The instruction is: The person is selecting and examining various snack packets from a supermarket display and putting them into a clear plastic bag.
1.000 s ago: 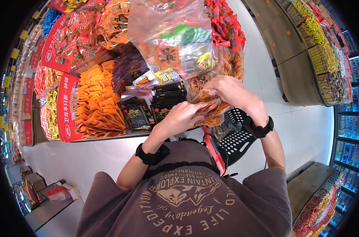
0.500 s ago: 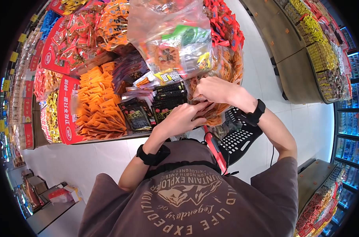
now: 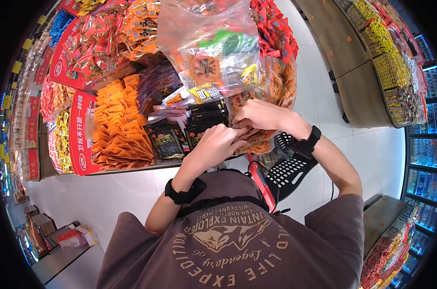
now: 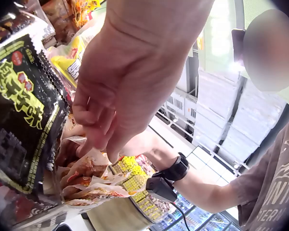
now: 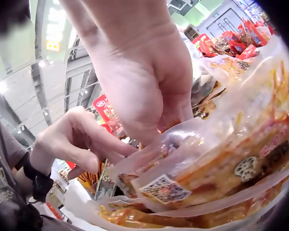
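Clear packets of orange-red snacks [image 5: 207, 180] stand in a row at the stand's front right corner. My right hand [image 3: 266, 115] reaches down among them with bent fingers and pinches a packet near its top edge; its fingertips are mostly hidden behind the film in the right wrist view. From the left, my left hand [image 3: 216, 144] touches the same row, its thumb held apart from the fingers. The left wrist view shows the left fingers right over the packet edges. Beside this hand stand black snack packets [image 4: 26, 115] with yellow-green lettering.
A large clear plastic bag [image 3: 204, 24] with several snacks lies behind my hands. Orange packets [image 3: 120, 125] fill the compartment to the left, behind a red sign [image 3: 82, 135]. Below the stand's right corner is a black perforated basket [image 3: 288, 173]. Another display counter [image 3: 367, 91] stands across the aisle.
My right hand has come left and lower, close to the left hand, and its elbow has swung outward. The left hand has barely moved among the packets.
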A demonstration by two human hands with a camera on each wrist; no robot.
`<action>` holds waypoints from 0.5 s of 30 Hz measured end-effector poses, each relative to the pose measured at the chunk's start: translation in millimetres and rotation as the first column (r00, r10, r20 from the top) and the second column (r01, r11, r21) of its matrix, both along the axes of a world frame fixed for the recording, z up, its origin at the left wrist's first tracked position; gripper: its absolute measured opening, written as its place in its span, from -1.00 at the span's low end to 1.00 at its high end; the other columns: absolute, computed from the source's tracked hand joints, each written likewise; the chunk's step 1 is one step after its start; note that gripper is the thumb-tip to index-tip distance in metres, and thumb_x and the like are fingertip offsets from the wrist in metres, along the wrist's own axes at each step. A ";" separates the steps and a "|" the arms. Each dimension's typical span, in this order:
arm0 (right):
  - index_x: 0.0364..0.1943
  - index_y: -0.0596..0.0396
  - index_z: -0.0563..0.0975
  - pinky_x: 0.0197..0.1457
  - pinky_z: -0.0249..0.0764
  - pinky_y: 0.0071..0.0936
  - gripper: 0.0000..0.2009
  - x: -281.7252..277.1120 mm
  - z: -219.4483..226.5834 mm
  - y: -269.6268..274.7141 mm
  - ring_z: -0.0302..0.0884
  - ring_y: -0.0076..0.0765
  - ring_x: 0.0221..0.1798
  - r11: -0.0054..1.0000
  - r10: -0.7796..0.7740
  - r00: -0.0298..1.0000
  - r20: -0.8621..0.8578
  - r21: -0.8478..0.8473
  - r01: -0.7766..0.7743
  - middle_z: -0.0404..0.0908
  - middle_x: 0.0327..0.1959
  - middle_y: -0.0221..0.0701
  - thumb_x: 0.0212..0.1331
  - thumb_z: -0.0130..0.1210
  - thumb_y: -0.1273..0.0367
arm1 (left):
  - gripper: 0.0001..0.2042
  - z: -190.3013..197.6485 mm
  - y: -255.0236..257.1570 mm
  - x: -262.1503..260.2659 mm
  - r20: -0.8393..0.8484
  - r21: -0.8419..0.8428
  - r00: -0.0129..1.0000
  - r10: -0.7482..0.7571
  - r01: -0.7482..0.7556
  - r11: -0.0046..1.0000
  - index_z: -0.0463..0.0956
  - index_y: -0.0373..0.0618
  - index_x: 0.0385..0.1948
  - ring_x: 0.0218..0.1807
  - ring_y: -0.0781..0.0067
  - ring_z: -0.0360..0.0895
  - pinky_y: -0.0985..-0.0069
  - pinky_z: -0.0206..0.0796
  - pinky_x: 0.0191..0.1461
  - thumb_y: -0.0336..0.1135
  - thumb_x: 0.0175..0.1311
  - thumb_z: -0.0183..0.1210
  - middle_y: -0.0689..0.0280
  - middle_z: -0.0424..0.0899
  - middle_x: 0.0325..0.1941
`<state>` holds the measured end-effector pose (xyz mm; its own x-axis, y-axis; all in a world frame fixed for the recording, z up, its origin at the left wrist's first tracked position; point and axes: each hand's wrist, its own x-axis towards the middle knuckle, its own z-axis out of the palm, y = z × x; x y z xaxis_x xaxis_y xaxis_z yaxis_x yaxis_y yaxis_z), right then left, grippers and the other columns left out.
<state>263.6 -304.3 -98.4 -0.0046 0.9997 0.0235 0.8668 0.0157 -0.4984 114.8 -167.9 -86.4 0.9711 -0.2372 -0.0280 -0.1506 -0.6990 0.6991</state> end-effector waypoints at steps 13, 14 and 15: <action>-0.36 0.20 0.60 -0.20 0.50 -0.22 -0.87 12.2 26.1 -33.0 0.58 0.02 -0.31 0.962 -0.266 0.963 -0.052 0.049 0.269 0.62 -0.45 -0.16 -0.02 0.24 0.48 | -0.65 -23.9 11.1 -2.4 0.240 -0.187 0.922 0.305 -0.265 0.946 0.63 -0.17 -0.12 -0.68 0.35 0.54 0.51 0.32 -0.54 -0.33 0.01 0.39 0.14 0.61 -0.64; -0.42 0.21 0.60 -0.22 0.49 -0.21 -0.91 10.9 27.9 -33.3 0.58 0.03 -0.31 0.957 -0.280 0.954 -0.106 0.046 0.286 0.63 -0.44 -0.17 -0.04 0.23 0.50 | -0.70 -23.4 9.5 -1.3 0.222 -0.167 0.922 0.318 -0.285 0.944 0.64 -0.18 -0.15 -0.61 0.30 0.53 0.45 0.34 -0.41 -0.33 0.04 0.37 0.16 0.62 -0.61; -0.42 0.21 0.60 -0.22 0.49 -0.21 -0.91 11.1 24.6 -33.7 0.58 0.03 -0.31 0.956 -0.285 0.953 -0.106 0.047 0.291 0.63 -0.44 -0.17 -0.04 0.23 0.50 | -0.70 -24.2 8.5 0.3 0.222 -0.166 0.923 0.314 -0.281 0.945 0.64 -0.18 -0.15 -0.61 0.30 0.53 0.45 0.34 -0.41 -0.33 0.04 0.37 0.16 0.62 -0.61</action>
